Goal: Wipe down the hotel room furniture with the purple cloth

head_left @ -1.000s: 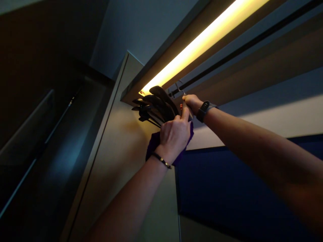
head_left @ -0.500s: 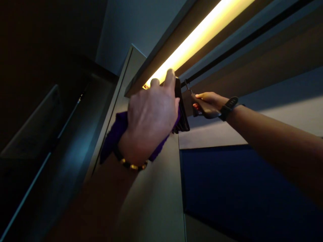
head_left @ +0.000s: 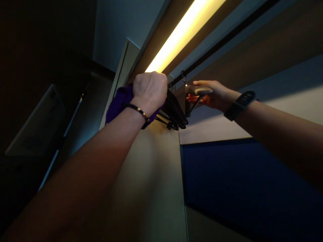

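My left hand [head_left: 150, 90] is closed in a fist at the near side of the lit beam, with a purple cloth [head_left: 120, 102] bunched under and around it; its fingertips are hidden. To the right, my right hand [head_left: 214, 95] holds a clothes hanger [head_left: 199, 90] by its shoulder part. The hanger's metal hook is at the dark rod [head_left: 222, 42]. Between my hands, several black hangers [head_left: 175, 109] hang close together, partly covered by my left hand and the cloth.
A glowing light strip [head_left: 181, 35] runs along the beam above, beside the rod. Below are a pale panel [head_left: 151, 174] and a dark blue panel [head_left: 239, 178]. A dark door-like surface with a pale flat piece [head_left: 37, 124] stands at the left.
My left hand has gone from loosely spread fingers to a fist, shifting slightly up and left with the cloth. The hanger in my right hand has turned, and more of the black hangers shows.
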{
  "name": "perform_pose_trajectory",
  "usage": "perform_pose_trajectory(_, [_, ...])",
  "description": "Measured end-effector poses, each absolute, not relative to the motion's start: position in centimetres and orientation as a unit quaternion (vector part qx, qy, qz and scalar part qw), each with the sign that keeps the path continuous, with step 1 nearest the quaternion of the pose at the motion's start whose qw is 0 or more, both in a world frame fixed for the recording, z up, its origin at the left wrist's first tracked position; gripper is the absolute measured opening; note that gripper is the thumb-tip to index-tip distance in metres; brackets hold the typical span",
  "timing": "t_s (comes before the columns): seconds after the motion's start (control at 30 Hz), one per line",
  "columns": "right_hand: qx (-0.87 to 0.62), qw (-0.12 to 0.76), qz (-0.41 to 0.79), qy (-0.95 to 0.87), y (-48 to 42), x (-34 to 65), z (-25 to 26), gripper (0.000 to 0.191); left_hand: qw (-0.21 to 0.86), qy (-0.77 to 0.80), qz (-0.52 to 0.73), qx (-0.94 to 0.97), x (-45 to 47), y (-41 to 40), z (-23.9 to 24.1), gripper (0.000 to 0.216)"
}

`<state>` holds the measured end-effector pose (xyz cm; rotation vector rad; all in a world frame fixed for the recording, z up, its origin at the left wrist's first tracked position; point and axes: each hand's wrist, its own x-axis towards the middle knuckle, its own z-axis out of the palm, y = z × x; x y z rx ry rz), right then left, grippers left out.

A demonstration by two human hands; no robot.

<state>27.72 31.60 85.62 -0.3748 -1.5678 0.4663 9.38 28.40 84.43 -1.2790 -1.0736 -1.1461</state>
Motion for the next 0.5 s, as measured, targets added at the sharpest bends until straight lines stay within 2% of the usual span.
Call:
perform_pose_trajectory(0.13, [-0.094, 0.721, 0.167, -0.665, 31.6, 28.6, 82.8, 0.021, 0.57, -0.46, -0.482, -0.482, 8.3, 27.4, 81.8, 0.053])
perform_pose_trajectory(0.2, [-0.085, 0.749, 0.15, -0.64, 31.4, 29.4, 79.7, 0.012, 0.586, -0.47, -0.485, -0.447, 7.7, 26.5, 78.9, 0.052])
perform_pose_trajectory(0.27, [-0.115, 0.749, 0.18, -0.627, 31.3, 30.2, 75.4, 0.011, 0.592, -0.489, -0.479, -0.425, 7.0, 25.9, 74.7, 0.045])
perform_pose_trajectory(0.33, [-0.155, 0.679, 0.271, -0.664, 31.6, 30.3, 70.5, 0.022, 0.593, -0.495, -0.469, -0.429, 6.5, 25.8, 69.3, 0.04])
perform_pose_trajectory(0.4, [-0.183, 0.592, 0.377, -0.689, 32.2, 29.3, 65.6, 0.051, 0.585, -0.477, -0.47, -0.457, 6.7, 26.0, 63.2, 0.043])
perform_pose_trajectory(0.43, [-0.192, 0.566, 0.428, -0.678, 32.7, 28.5, 63.5, 0.061, 0.566, -0.47, -0.483, -0.475, 7.0, 26.0, 60.2, 0.051])
perform_pose_trajectory(0.5, [-0.184, 0.545, 0.526, -0.627, 33.7, 26.4, 59.8, 0.066, 0.497, -0.455, -0.518, -0.526, 8.1, 25.8, 54.6, 0.072])
